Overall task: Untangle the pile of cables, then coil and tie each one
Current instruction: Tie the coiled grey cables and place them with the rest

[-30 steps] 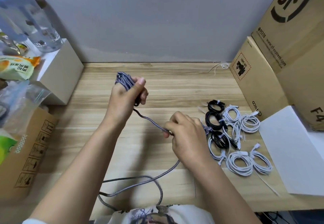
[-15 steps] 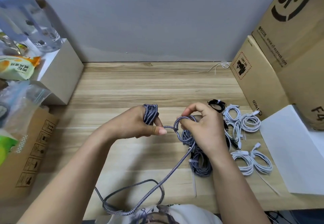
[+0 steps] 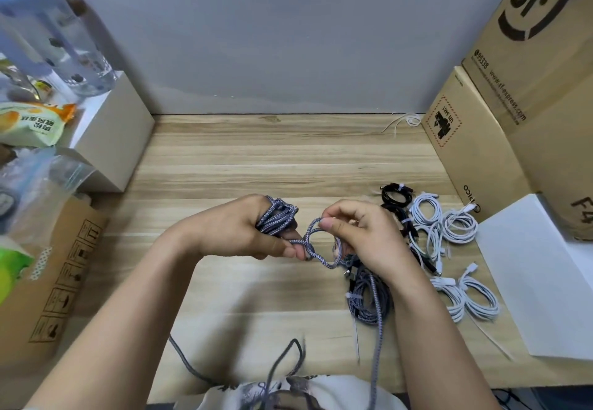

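Over the middle of the wooden desk (image 3: 256,159) both hands work one braided grey cable (image 3: 321,257). Left hand (image 3: 236,233) has several turns of it wound round the fingers – coil bunch sits at the knuckles, thumb and forefinger pinching the strand where it leaves the bunch. Right hand (image 3: 362,236) just beside it, fingers curled, thumb and forefinger pinching a small loop of the same cable; the loop hangs between the two hands and curves down under the right palm. From there the loose length drops toward the near desk edge and runs off over the person's shirt (image 3: 288,390), with another slack loop lying at the front edge.

Under the right wrist lies a second braided grey coil (image 3: 369,300), bundled, with a white tie (image 3: 353,295) on it – resting on the desk, partly hidden by the forearm.

Right of the hands: a cluster of finished coils, white cable coils (image 3: 449,223) and black cable coils (image 3: 396,193), all flat on the desk, touching or nearly so. Two more white coils sit nearer the front.

Far right – stacked cardboard boxes (image 3: 513,105) and a white sheet (image 3: 539,275). Left side: white box (image 3: 115,140) with a clear bottle (image 3: 57,47) and snack packet (image 3: 29,124) on top, plus a brown carton (image 3: 54,281) below.
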Demonstrator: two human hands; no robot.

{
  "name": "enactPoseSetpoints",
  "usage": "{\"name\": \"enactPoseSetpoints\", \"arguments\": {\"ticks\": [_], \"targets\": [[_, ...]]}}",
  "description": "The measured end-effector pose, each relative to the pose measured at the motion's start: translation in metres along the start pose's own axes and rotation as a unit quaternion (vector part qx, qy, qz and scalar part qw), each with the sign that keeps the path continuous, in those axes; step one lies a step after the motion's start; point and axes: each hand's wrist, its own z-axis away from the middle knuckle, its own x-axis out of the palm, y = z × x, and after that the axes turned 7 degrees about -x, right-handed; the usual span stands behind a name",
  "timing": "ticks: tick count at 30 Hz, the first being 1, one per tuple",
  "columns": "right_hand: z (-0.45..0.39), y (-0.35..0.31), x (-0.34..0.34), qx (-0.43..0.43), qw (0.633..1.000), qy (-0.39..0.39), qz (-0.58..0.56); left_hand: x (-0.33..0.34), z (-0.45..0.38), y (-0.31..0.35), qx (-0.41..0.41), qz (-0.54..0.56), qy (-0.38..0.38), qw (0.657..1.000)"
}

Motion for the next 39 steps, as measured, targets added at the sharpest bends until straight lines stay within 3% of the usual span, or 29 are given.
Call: {"name": "enactPoseSetpoints", "arguments": {"ticks": [3,6,9,11,14,17,20,24,28,30,32,34,36,39], "targets": [[-0.003,-0.003,0.000,0.028,0.989,-0.039,-0.138,-0.004,0.004,0.003,0.045,0.048,-0.035,0.997],[-0.003,-0.008,0.009,0.017,0.977,-0.097,-0.187,-0.003,0.003,0.001,0.119,0.141,-0.003,0.983],[-0.001,-0.011,0.022,-0.020,0.972,-0.139,-0.190,0.000,-0.005,-0.004,0.163,0.194,0.091,0.963],[0.000,-0.012,0.025,-0.046,0.968,-0.163,-0.184,-0.001,-0.010,-0.007,0.142,0.201,0.202,0.948],[0.006,-0.015,0.026,-0.074,0.963,-0.199,-0.165,-0.003,-0.019,-0.013,0.080,0.140,0.313,0.936],[0.013,-0.021,0.026,-0.102,0.956,-0.193,-0.196,-0.002,-0.025,-0.026,0.038,0.018,0.345,0.938],[0.015,-0.032,0.020,-0.096,0.957,-0.132,-0.238,-0.003,-0.029,-0.041,-0.034,-0.101,0.355,0.929],[0.012,-0.038,0.008,-0.090,0.972,0.049,-0.212,0.001,-0.032,-0.053,-0.121,-0.178,0.226,0.950],[-0.003,-0.026,0.000,-0.083,0.963,0.180,-0.181,0.007,-0.023,-0.056,-0.181,-0.062,0.021,0.981],[-0.010,-0.016,-0.003,-0.080,0.952,0.221,-0.194,0.005,-0.016,-0.054,-0.157,0.019,-0.062,0.986],[-0.014,-0.008,-0.006,-0.072,0.947,0.247,-0.194,0.003,-0.010,-0.054,-0.054,0.139,-0.157,0.976],[-0.017,-0.001,-0.009,-0.060,0.951,0.251,-0.173,0.001,-0.005,-0.052,0.095,0.276,-0.270,0.917],[-0.020,0.005,-0.009,-0.049,0.964,0.228,-0.127,-0.002,-0.006,-0.046,0.241,0.376,-0.349,0.824],[-0.019,0.013,-0.004,-0.041,0.985,0.167,-0.020,-0.003,-0.005,-0.029,0.390,0.514,-0.303,0.702]]}}
